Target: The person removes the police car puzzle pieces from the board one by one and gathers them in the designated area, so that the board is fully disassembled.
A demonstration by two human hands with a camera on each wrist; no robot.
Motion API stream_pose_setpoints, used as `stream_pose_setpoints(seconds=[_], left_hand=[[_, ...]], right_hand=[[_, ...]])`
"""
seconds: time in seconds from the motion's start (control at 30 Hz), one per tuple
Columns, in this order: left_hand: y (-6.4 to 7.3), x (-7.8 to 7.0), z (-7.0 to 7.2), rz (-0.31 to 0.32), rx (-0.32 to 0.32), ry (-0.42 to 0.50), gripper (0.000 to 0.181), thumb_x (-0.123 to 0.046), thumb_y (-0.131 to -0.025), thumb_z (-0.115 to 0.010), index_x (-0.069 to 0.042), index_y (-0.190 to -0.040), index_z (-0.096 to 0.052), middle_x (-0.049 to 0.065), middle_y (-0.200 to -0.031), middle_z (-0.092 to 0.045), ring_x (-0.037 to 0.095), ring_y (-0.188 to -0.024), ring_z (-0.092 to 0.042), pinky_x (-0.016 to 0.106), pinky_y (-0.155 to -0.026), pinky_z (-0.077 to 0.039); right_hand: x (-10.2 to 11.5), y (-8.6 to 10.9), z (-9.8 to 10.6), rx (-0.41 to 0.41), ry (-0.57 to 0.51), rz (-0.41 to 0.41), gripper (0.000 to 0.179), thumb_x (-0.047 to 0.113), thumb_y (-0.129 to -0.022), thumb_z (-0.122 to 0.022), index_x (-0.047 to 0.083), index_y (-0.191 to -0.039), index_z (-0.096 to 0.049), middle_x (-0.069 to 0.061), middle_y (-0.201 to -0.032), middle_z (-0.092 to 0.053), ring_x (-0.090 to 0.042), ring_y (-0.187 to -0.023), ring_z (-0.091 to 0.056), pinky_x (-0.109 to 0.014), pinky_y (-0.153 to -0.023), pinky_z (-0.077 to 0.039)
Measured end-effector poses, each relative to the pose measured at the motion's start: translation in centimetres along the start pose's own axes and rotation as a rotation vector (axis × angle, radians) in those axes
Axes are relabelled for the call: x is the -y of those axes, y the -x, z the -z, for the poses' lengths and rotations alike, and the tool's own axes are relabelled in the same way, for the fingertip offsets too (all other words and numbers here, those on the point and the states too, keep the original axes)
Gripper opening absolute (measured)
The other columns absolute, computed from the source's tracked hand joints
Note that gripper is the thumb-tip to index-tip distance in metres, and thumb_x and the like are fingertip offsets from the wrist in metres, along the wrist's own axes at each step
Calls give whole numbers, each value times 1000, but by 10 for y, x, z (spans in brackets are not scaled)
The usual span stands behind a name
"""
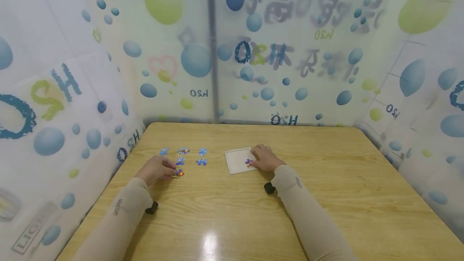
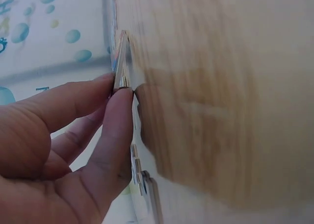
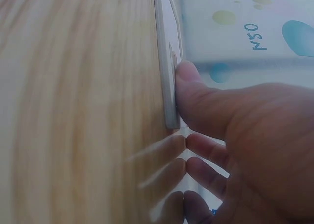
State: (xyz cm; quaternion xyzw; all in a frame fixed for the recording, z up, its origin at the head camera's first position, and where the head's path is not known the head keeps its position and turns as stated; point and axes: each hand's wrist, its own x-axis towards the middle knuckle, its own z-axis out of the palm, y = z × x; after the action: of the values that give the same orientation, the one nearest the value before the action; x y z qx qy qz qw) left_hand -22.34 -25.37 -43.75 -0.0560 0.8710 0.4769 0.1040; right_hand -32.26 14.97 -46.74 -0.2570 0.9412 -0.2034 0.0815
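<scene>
At the table's left, my left hand (image 1: 156, 169) pinches a small multicoloured jigsaw piece (image 1: 179, 173) between thumb and fingertips. In the left wrist view that jigsaw piece (image 2: 121, 62) stands tilted, one edge off the table. My right hand (image 1: 266, 158) is at the right side of a flat white puzzle tray (image 1: 235, 165). Its thumb (image 3: 189, 79) rests on the tray's edge, while the other fingers touch the tabletop beside it. One blue and red jigsaw piece (image 1: 248, 162) lies inside the tray near that thumb, partly covered by it.
Several loose jigsaw pieces lie in rows between the left hand and the tray, among them a blue piece (image 1: 201, 162) and a multicoloured piece (image 1: 183, 150). The wooden table (image 1: 224, 208) meets patterned curtains (image 1: 174, 88) at the back and sides.
</scene>
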Motion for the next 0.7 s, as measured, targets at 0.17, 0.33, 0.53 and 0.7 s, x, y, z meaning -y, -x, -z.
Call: stream_pose_setpoints(seconds=[0.17, 0.33, 0.53, 0.7], left_hand=[[0, 3, 2, -10, 0, -26, 13, 8, -91, -69, 9, -103, -64, 20, -106, -64, 23, -87, -66, 33, -76, -61], [-4, 2, 2, -4, -19, -72, 17, 4, -90, -72, 8, -103, -61, 19, -101, -63, 23, -80, -66, 32, -72, -61], [-6, 3, 3, 18, -64, -216, 31, -4, -88, -78, 9, -109, -58, 19, -98, -63, 19, -72, -65, 29, -65, -58], [-3, 2, 3, 25, -80, -238, 35, -4, -87, -78, 9, -111, -57, 20, -98, -63, 19, -71, -65, 29, -64, -57]], right_hand=[[2, 1, 1, 1, -13, 6, 53, 27, -103, -62, 0, -146, -47, -22, -151, -40, -41, -138, -35, -54, -116, -32], [3, 4, 3, -13, -20, 10, 51, 25, -102, -63, -1, -144, -49, -22, -149, -43, -40, -135, -37, -53, -115, -33], [4, 4, 2, -11, -34, 2, 52, 27, -102, -64, 0, -144, -50, -21, -149, -43, -40, -137, -37, -52, -117, -32], [6, 5, 3, -8, -23, 12, 52, 26, -102, -64, 0, -144, -50, -21, -149, -44, -40, -137, -37, -53, -116, -32]])
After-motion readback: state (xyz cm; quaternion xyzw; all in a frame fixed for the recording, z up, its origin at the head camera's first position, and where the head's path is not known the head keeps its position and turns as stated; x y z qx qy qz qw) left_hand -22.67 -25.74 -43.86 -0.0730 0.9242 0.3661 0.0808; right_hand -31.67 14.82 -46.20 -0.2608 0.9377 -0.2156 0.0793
